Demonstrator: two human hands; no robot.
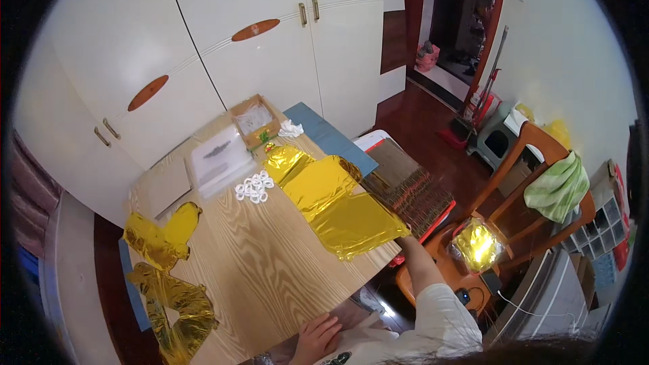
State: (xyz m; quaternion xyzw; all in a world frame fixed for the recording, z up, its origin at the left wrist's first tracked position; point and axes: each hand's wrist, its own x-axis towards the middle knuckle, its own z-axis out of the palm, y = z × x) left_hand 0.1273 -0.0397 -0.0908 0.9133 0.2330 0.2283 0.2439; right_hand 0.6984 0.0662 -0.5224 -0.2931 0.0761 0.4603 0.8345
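Flat gold foil balloons (pixel 358 220) lie stretched along the right side of the wooden table (pixel 263 263), shiny and creased. At their near right corner, my right hand (pixel 404 238) closes on the foil edge; most of its fingers are hidden by the foil. My left hand (pixel 318 338) rests at the near table edge with nothing in it, fingers extended side by side. On the left side lie two more deflated gold balloons: a branching one (pixel 162 233) and one with a triangular hole (pixel 172 307), which reaches the table edge.
Small white rings (pixel 255 187) are heaped mid-table. Behind them are clear plastic bags (pixel 220 155), a flat board (pixel 160 192) and a cardboard box (pixel 255 122) with clear contents. A wooden chair (pixel 439 257) at right bears a packet of gold foil (pixel 478 245). White cabinets (pixel 263 61) stand behind.
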